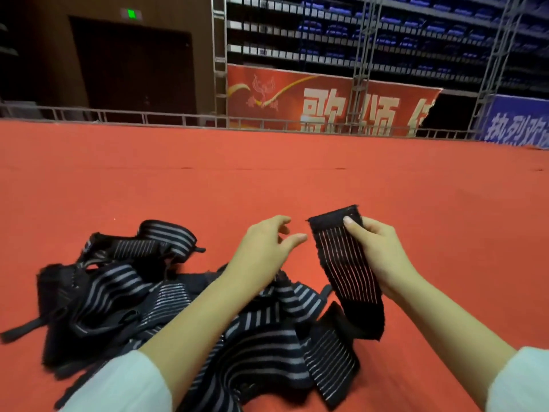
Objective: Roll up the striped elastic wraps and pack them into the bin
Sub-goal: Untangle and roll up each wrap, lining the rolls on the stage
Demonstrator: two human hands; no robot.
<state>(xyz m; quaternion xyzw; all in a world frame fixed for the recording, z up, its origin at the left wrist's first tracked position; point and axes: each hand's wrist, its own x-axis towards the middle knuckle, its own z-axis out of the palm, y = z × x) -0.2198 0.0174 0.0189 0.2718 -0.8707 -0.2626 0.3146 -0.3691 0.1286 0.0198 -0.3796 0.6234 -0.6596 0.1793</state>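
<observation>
Right hand (377, 257), centre-right of frame, grips one striped wrap (344, 263) near its top end. Its fingers (352, 224) are clamped on it, thumb pressed on the front face and the rest curled behind. Wrap is held roughly upright, leaning a little left. It is black with thin pale stripes running lengthwise and a plain black patch across the top edge. Its lower end folds under in a dark curl at lower centre-right, just beside the heap. Left hand (264, 248), at centre, hovers just left of the wrap's edge with its fingers apart, loosely bent and holding nothing; thumb tip is close to the wrap, contact not clear. Pile of wraps (124, 295) sprawls over lower left and lower centre: unrolled, tangled, black with grey-white stripes, some straps trailing out to the left. Both forearms cross above it, white sleeves (118, 382) at the bottom edge. All lies on a red carpeted floor (267, 179). Along the upper frame are a metal railing (148, 117), a red banner (326, 96) with large pale characters, dark doors (133, 69) at upper left and blue seating tiers (386, 25) at upper right.
</observation>
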